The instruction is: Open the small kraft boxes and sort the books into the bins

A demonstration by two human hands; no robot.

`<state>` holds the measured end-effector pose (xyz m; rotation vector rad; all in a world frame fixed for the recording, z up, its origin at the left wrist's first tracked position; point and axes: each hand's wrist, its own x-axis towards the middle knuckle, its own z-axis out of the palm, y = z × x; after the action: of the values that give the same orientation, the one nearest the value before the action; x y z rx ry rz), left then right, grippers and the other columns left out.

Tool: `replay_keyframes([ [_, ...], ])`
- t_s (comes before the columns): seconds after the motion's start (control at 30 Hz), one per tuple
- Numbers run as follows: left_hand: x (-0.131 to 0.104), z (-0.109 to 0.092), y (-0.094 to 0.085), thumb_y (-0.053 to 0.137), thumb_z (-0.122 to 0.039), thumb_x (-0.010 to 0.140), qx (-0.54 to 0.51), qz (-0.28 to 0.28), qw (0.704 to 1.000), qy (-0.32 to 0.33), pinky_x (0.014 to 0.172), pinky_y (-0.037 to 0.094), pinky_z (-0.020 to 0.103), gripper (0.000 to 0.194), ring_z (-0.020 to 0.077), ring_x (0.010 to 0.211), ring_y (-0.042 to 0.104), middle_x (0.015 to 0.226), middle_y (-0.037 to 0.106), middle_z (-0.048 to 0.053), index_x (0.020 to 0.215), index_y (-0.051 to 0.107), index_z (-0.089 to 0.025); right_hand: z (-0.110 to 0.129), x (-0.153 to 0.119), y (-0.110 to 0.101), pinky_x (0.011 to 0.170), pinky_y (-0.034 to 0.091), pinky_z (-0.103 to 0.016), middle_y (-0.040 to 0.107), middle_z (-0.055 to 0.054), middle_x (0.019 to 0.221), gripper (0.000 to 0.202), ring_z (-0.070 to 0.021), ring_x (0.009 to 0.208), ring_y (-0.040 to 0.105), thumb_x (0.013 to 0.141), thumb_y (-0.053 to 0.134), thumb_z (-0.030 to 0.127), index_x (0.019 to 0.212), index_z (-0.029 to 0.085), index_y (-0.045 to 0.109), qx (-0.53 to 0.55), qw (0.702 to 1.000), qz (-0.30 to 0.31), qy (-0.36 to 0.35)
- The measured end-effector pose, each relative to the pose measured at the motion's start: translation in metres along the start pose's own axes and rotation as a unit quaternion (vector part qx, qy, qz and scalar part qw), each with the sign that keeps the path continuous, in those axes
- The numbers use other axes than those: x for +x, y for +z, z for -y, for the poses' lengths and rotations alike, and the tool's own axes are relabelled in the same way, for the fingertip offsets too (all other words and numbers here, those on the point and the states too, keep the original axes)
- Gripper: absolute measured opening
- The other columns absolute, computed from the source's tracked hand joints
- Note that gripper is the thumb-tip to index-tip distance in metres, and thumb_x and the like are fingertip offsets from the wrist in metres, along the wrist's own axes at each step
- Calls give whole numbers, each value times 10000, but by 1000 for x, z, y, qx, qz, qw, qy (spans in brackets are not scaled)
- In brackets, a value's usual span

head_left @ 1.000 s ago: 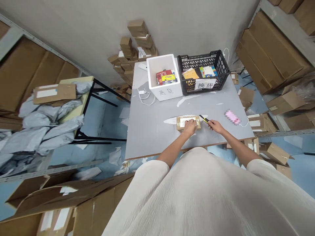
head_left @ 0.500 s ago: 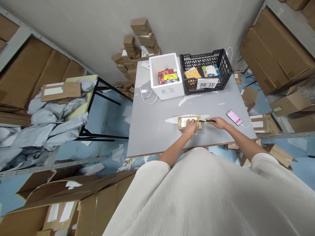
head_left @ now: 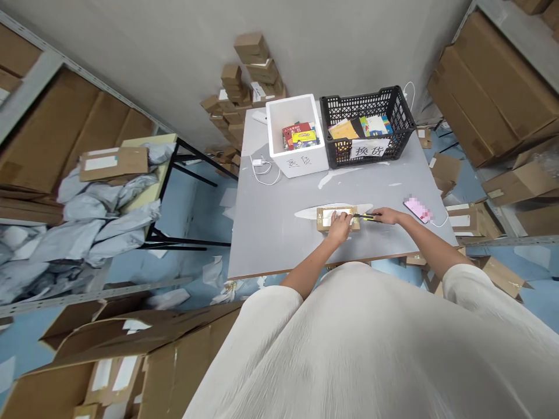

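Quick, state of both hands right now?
Left hand: open, laid on top of the box.
Right hand: closed, holding the knife, its tip at the box's right end.

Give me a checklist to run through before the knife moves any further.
1. Left hand on the small carton: ok, resting on its top.
2. Right hand on the utility knife: ok, gripping the handle end.
3. Left fingers well clear of the blade: not ok, in my judgement; the tip is at the carton's right end, close to them.
4. Blade depth in the carton: cannot tell, too small to see.
5. Phone out of the knife's way: ok, it lies farther right on the table.
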<state>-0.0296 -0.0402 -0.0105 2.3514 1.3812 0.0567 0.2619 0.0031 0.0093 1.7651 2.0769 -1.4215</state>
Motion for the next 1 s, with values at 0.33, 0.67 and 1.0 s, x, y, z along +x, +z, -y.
replay_keyframes([
  [0.33,-3,0,-2,725,-135,936,4,6,1000,7,1403,151,599,529,273,1088,767,1388,621,99,1428,576,-262,-15,-22,12,596,523,-282,752,-23,777,321,-183,674,660,855,765,575,901,258,777,113,993,35,-10],
  [0.67,-4,2,-9,672,-211,977,-34,-9,999,17,1363,279,568,641,322,1329,680,1546,565,162,1586,473,-245,-15,-45,16,645,580,-281,805,-58,892,358,-201,765,735,938,748,582,894,235,669,192,980,-37,43],
  [1.0,14,7,-28,517,-131,1031,-36,-64,996,-43,1282,360,503,606,341,1531,501,1656,533,179,1631,505,-213,11,-61,27,760,578,-313,801,-33,983,312,-194,785,734,1063,603,504,1215,253,707,132,981,-141,-15],
])
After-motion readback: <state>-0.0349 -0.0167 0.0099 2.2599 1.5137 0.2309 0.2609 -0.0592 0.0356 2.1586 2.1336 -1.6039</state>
